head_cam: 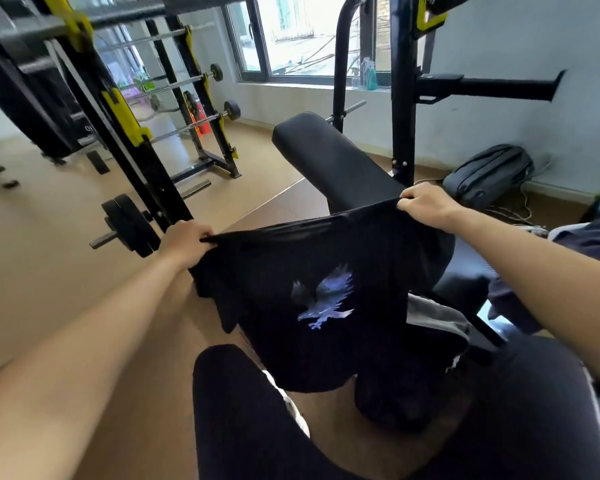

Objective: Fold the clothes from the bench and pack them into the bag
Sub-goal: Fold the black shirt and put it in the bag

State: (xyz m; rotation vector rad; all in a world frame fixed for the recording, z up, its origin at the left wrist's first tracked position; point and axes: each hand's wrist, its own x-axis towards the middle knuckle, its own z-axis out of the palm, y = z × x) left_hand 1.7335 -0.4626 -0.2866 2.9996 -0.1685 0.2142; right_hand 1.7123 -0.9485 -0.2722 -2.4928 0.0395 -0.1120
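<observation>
The person is holding a black shirt spread out in the air just in front of the tabletop. The left hand is pinching one top corner closed-fisted, and the right hand is gripping the other. An eagle print is facing the camera. A grey bag is lying on the floor right of the tabletop.

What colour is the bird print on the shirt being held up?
Pale blue to purple, on the black shirt; the bird print shows clearly in the head view.

Gym: tan floor, bright window (daylight)
</observation>
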